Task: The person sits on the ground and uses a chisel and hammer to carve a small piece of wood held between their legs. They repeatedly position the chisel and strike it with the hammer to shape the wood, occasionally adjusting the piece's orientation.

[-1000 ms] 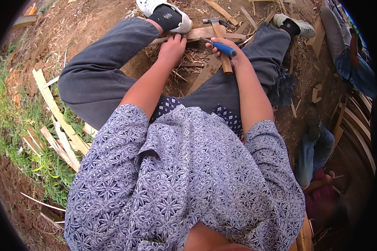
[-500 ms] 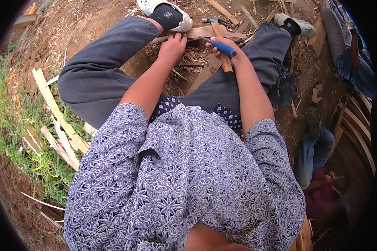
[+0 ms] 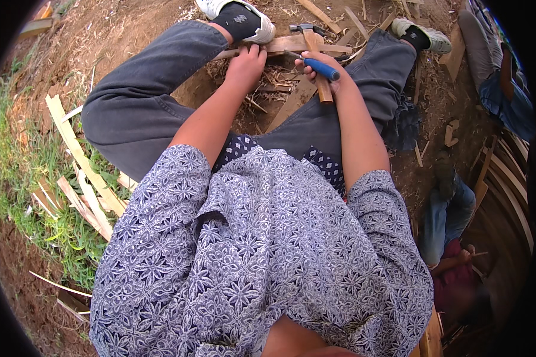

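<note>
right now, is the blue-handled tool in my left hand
No, the right hand holds the blue-handled tool, apart from the left hand.

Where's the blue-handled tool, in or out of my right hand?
In: your right hand grips the blue-handled tool, its narrow shaft sticking out.

The hammer handle (image 3: pixel 324 89) was of smooth wood, the hammer head (image 3: pixel 305 28) of dull metal, the blue tool grip (image 3: pixel 321 69) looked to me like glossy plastic, the board (image 3: pixel 290 43) was bare wood, the trousers (image 3: pixel 137 95) of matt cloth, the soil (image 3: pixel 137 30) rough
</note>
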A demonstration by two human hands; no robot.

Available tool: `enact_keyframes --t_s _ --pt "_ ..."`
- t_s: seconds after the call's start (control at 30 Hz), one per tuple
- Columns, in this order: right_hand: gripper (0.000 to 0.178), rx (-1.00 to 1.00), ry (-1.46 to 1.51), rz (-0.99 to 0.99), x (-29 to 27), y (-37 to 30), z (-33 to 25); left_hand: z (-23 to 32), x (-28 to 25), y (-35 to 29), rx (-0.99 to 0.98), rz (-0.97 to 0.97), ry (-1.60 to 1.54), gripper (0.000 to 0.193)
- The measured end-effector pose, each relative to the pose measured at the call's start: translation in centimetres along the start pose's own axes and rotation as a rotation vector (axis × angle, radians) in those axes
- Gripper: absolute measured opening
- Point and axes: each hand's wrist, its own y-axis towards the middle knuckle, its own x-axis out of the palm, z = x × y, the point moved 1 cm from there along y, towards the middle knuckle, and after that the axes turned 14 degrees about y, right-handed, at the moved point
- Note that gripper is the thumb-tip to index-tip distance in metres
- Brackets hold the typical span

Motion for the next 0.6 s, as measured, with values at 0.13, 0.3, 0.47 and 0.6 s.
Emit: enact_keyframes --t_s 0.13,0.3,0.47,0.6 --pt "0.031 -0.007 -0.006 0.0 0.0 -0.11 -0.04 -0.07 0.22 -0.04 0.01 0.002 0.029 0.057" --pt "0.031 -0.005 0.005 -0.007 -0.19 -0.03 0.01 -0.03 0.37 0.0 0.014 -0.005 0.008 0.057" --pt "0.03 -0.003 0.021 -0.02 -0.36 0.16 0.05 -0.02 0.4 -0.02 0.01 -0.009 0.002 0.058" --pt "0.03 0.008 0.065 -0.044 -0.82 0.62 0.11 0.01 0.28 0.0 0.004 -0.025 -0.002 0.06"
